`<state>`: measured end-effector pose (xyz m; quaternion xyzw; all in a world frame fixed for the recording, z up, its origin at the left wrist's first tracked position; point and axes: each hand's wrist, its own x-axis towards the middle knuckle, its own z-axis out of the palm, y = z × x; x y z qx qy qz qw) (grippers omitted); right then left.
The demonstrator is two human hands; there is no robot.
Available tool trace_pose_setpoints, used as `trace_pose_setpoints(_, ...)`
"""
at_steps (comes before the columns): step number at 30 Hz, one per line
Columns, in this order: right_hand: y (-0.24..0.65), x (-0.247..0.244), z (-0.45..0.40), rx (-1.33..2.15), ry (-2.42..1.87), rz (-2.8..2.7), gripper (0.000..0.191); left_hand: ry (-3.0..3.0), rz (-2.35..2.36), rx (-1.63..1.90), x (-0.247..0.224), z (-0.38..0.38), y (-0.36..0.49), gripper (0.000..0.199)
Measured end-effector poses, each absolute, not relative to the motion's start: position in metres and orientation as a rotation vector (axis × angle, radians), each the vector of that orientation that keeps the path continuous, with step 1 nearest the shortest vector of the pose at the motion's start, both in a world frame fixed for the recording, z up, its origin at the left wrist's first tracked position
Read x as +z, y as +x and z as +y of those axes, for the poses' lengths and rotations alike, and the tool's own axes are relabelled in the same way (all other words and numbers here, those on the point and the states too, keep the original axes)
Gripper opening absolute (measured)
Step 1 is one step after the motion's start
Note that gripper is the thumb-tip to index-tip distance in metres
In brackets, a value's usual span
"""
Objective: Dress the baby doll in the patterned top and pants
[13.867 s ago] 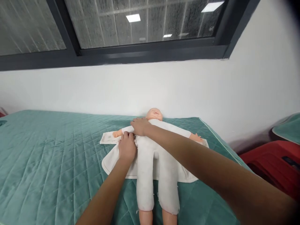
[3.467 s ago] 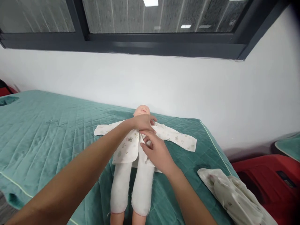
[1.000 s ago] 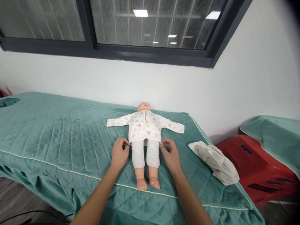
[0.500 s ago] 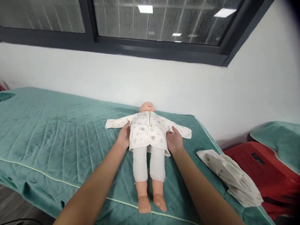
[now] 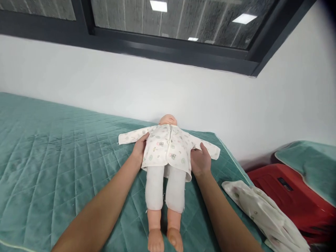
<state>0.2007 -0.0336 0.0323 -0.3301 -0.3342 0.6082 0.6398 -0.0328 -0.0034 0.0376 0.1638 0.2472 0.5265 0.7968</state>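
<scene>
A baby doll lies on its back, its head near the wall and its bare feet toward me. It wears a white printed jacket with the sleeves spread out, and its upper legs are white cloth. At the jacket's left side is my left hand, thumb up against the cloth and fingers partly hidden at the doll's side. My right hand is at the right side below the sleeve, palm up, thumb raised apart, fingertips tucked behind the jacket.
Green quilted cover lies under the doll. On the right are a crumpled white printed cloth, a red plastic object and more green fabric. Behind stands a white wall below a dark-framed window.
The view has tilted and moved closer. My right hand has shifted slightly outward with its palm more in view; both hands remain at the doll's sides.
</scene>
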Motion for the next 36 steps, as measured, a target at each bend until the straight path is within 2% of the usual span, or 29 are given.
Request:
trace_pose_setpoints(3, 0.200, 0.036, -0.034, 1.399, -0.738, -0.764, 0.043, 0.368, 0.555, 1.147, 0.038, -0.004, -0.037, 0.041)
trace_pose_setpoints(6, 0.203, 0.036, -0.032, 1.384, -0.717, -0.706, 0.032, 0.369, 0.603, 1.200, 0.035, 0.001, -0.043, 0.043)
trace_pose_setpoints(10, 0.210, 0.030, -0.029, 1.379, -0.704, -0.554, 0.015, 0.325, 0.673, 1.452, 0.026, 0.016, -0.059, 0.041)
trace_pose_setpoints(16, 0.211, 0.029, -0.030, 1.379, -0.660, -0.460, 0.004, 0.131, 0.782, 1.855, 0.022, 0.028, -0.090, 0.024)
trace_pose_setpoints(21, 0.213, 0.028, -0.031, 1.392, -0.653, -0.472, 0.007, 0.031, 0.956, 2.020, 0.019, 0.033, -0.115, 0.011)
trace_pose_setpoints(26, 0.221, 0.024, -0.028, 1.394, -0.642, -0.470, 0.003, 0.040, 1.071, 2.082, 0.012, 0.041, -0.125, 0.008)
trace_pose_setpoints(32, 0.227, 0.024, -0.026, 1.418, -0.617, -0.479, 0.007, 0.117, 1.273, 2.181, 0.010, 0.037, -0.129, 0.011)
trace_pose_setpoints(36, 0.227, 0.025, -0.026, 1.420, -0.627, -0.539, 0.004, 0.243, 1.401, 2.299, 0.015, 0.027, -0.125, 0.027)
